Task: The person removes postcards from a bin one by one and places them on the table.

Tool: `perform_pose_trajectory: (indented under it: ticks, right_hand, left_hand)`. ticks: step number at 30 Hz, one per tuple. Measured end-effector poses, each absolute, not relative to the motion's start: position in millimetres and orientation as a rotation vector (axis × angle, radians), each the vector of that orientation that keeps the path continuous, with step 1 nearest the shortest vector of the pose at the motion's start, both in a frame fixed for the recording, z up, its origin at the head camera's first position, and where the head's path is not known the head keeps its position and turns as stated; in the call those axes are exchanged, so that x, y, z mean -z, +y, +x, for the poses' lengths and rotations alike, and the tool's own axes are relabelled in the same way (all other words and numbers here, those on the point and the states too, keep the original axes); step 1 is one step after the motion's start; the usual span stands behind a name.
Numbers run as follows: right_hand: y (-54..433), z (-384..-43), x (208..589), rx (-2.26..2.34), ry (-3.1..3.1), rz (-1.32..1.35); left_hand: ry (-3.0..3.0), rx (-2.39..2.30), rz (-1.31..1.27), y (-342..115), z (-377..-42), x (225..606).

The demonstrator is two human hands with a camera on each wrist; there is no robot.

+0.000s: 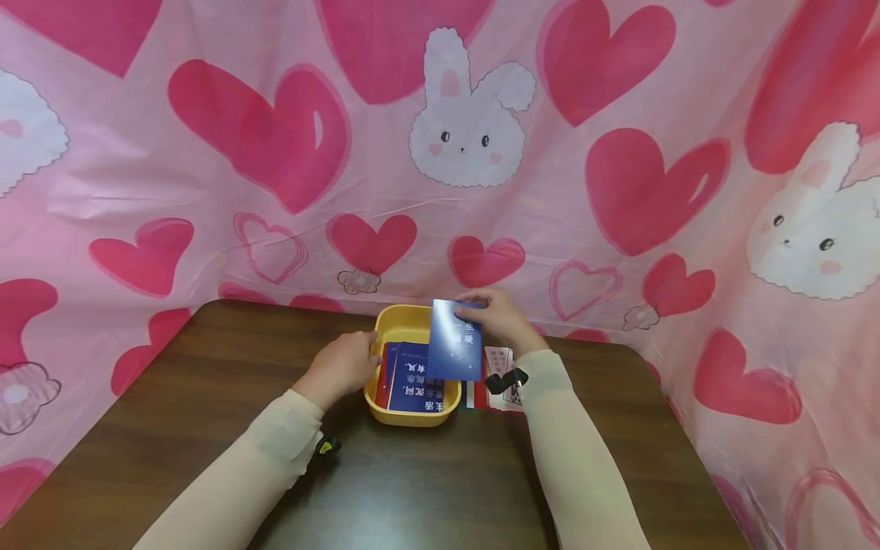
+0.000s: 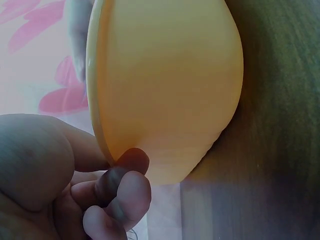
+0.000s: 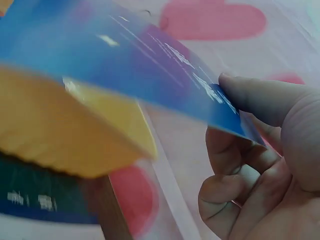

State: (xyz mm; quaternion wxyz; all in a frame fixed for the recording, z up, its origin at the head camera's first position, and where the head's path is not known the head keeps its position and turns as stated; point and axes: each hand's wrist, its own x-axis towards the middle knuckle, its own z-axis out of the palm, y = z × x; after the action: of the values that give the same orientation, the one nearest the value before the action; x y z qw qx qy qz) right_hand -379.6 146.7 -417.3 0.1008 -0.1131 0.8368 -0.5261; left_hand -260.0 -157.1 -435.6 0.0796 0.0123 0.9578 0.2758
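My right hand (image 1: 505, 319) pinches a glossy blue card (image 1: 454, 355) with white writing between thumb and fingers at its upper edge. The card is held above the right side of a yellow plastic tray (image 1: 409, 419). In the right wrist view, the thumb lies on the printed face of the blue card (image 3: 165, 75) and the fingers are behind it. My left hand (image 1: 340, 370) grips the tray's left rim; the left wrist view shows thumb and fingers pinching that rim (image 2: 93, 75). Inside the tray lie several blue cards (image 1: 406, 382), with a red edge (image 1: 382, 382) showing at the left.
Right of the tray, several printed cards (image 1: 500, 357) lie on the brown wooden table (image 1: 406, 489), partly hidden by the right wrist. A pink cloth (image 1: 385, 153) with hearts and rabbits hangs behind the table. Black straps with small devices are on both wrists.
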Motion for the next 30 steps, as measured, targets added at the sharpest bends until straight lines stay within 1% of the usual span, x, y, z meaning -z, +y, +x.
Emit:
perform_pose_trajectory:
  ticks: [10,14,23,30]
  right_hand:
    - [194,-372,426,1.741,2.339,-0.172]
    - [209,-372,425,1.728,2.350,-0.118]
    - [249,-372,426,1.693,2.410,-0.137]
    - [283,-365,428,1.503,2.567,-0.154]
  left_hand:
    - [2.860,-0.819,0.022,-156,-259,436]
    - [2.864,-0.811,0.028,-156,-260,437]
    - [2.862,-0.823,0.032,-156,-259,437]
    - [2.863,-0.811,0.029,-157,-258,435]
